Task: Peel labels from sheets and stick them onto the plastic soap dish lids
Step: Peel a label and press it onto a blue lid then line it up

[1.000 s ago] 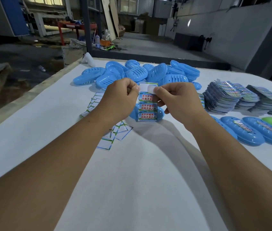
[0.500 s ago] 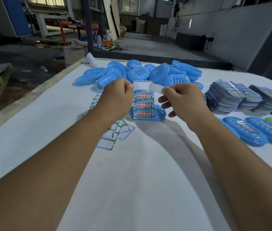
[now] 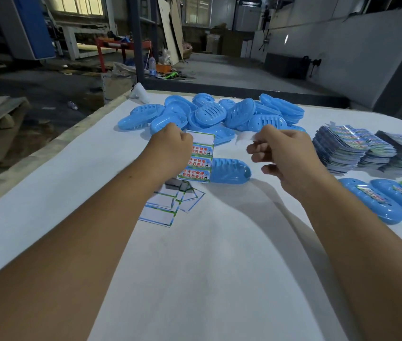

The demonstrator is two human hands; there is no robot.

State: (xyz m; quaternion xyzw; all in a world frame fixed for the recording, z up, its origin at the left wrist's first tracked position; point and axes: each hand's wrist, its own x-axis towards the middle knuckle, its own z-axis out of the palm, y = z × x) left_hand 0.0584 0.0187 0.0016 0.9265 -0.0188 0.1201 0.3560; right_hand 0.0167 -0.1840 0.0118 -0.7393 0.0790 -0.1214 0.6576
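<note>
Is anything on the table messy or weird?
A bit. The blue soap dishes at the far edge lie in a jumbled heap, and the used label backings near the left hand are scattered crookedly.

Two bare forearms, no sleeves visible, seemingly no rings or watch

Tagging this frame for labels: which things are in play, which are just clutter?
In play:
left hand holding printed label sheet
right hand pinching peeled white label
blue plastic soap dish lid

Clutter:
spent white backing sheets
plastic water bottle
</note>
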